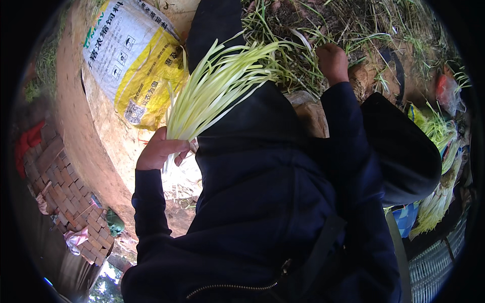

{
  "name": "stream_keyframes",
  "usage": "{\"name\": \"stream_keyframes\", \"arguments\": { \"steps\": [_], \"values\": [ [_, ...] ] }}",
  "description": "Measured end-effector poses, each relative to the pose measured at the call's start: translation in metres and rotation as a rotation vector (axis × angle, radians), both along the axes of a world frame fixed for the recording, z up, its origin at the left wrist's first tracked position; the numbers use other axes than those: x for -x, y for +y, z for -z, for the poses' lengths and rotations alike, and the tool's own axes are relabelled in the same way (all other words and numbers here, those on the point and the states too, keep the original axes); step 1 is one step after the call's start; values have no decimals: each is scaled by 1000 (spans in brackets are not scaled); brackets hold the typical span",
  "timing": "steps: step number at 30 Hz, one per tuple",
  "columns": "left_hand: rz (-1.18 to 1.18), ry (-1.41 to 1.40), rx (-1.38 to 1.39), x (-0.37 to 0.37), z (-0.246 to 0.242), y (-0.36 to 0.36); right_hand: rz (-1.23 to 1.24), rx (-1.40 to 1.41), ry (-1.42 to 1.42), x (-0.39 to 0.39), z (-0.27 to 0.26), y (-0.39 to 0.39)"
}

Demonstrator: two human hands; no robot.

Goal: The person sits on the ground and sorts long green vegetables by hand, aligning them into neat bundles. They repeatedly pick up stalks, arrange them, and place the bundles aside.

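My left hand (162, 150) grips a bundle of pale yellow-green blanched chives (223, 87) near its white stem ends. The long leaves fan out up and to the right, across my dark trouser leg. The stem ends poke out below my fingers. My right hand (332, 63) is curled into a fist above a litter of loose green leaves (299, 72) on the ground. No strand shows plainly inside it, and the inner side of its fingers is hidden.
A white and yellow printed woven feed sack (140, 64) lies at the upper left. More chives (439, 200) are heaped at the right by a blue checked sheet (405, 219). A red and clear plastic bag (449, 92) lies beyond. Stacked bricks (72, 197) stand at the left.
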State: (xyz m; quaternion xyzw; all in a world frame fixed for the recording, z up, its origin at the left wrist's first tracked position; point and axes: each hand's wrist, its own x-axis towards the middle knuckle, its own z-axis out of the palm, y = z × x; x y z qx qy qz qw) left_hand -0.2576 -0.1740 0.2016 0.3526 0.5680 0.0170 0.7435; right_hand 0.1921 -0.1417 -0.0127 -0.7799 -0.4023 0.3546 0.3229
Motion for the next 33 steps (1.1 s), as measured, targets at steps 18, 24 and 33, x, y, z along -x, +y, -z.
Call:
{"name": "stream_keyframes", "arguments": {
  "steps": [18, 24, 33],
  "values": [
    [-134, -68, 102, -7, 7, 9, -597, -286, 339, 112, -82, -15],
    [-172, -96, 132, -4, 14, 9, -568, -206, 453, 118, -63, -16],
    [-206, -141, 178, 0, 19, 11, -824, -164, 67, 115, -73, -17]
  ]
}}
